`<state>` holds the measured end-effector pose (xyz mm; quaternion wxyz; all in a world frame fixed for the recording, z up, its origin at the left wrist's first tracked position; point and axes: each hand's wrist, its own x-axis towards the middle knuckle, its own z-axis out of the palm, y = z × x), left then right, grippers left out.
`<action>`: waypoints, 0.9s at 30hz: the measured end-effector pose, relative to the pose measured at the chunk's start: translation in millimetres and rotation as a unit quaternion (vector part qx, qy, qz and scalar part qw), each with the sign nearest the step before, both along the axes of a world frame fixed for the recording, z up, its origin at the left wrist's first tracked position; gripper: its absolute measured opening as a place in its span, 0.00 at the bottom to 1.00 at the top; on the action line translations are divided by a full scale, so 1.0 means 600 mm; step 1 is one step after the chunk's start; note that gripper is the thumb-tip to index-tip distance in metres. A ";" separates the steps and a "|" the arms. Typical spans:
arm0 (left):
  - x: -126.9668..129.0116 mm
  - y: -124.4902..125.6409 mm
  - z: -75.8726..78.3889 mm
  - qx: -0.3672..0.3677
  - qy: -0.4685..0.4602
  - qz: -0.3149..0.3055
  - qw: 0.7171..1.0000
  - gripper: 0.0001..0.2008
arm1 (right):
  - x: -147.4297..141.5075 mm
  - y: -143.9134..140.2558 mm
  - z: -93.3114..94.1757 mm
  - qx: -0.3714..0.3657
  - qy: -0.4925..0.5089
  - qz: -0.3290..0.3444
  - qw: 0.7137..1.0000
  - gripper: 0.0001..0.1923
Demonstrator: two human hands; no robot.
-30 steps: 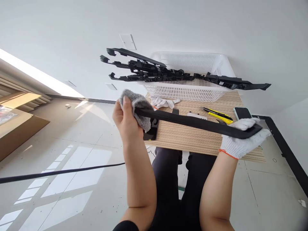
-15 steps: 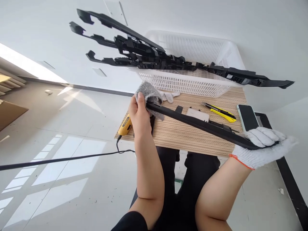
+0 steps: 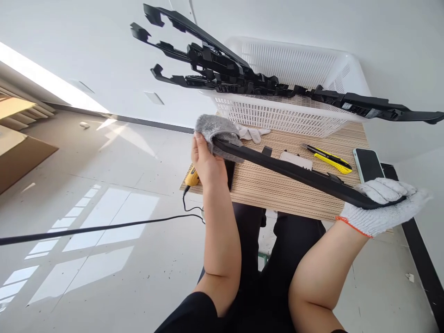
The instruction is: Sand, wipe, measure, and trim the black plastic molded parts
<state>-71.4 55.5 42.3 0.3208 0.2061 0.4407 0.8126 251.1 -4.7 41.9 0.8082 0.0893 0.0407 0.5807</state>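
Note:
A long black plastic trim strip (image 3: 294, 171) spans the space between my hands, above the table. My bare left hand (image 3: 210, 164) grips a grey fluffy cloth (image 3: 220, 127), which is folded around the strip's left end. In a white knitted glove with an orange cuff, my right hand (image 3: 385, 206) is closed around the other end of the strip. Beyond them, several similar black plastic parts (image 3: 222, 69) lie across the top of a white slatted basket (image 3: 277, 113), sticking out past both sides.
On the wood-grain table (image 3: 274, 196) lie a yellow utility knife (image 3: 329, 159), a phone (image 3: 369, 165), a white glove (image 3: 255, 134) and a pale flat object (image 3: 296, 159). A yellow corded tool (image 3: 192, 177) sits at the left edge, its black cable (image 3: 104, 227) running left. Cardboard boxes (image 3: 24, 157) stand far left.
The view has shifted, so table and basket appear further right. My left hand has turned slightly, with the cloth still about the strip's end. My right hand keeps its hold.

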 end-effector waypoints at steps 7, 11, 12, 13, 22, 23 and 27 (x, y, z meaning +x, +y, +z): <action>-0.032 -0.045 0.019 0.039 0.082 0.085 0.992 0.18 | 0.011 -0.007 -0.027 0.118 0.357 0.055 0.925 0.22; -0.024 -0.052 0.018 0.031 0.212 -0.048 0.976 0.21 | 0.006 -0.005 -0.030 0.204 0.493 0.128 0.836 0.29; -0.021 -0.051 0.015 0.017 0.238 -0.050 0.970 0.19 | 0.006 -0.005 -0.028 0.224 0.548 0.139 0.794 0.29; -0.019 -0.049 0.011 0.003 0.257 -0.041 0.966 0.16 | 0.007 -0.006 -0.026 0.245 0.605 0.143 0.744 0.29; 0.001 -0.040 0.000 0.047 0.164 -0.124 0.978 0.19 | 0.026 0.005 -0.050 0.344 0.738 0.147 0.561 0.36; 0.005 -0.039 0.000 0.055 0.149 -0.115 0.980 0.17 | 0.025 0.007 -0.052 0.324 0.713 0.141 0.606 0.35; 0.011 -0.031 -0.009 0.070 0.108 -0.109 0.986 0.18 | 0.024 0.005 -0.049 0.203 0.611 0.106 0.758 0.31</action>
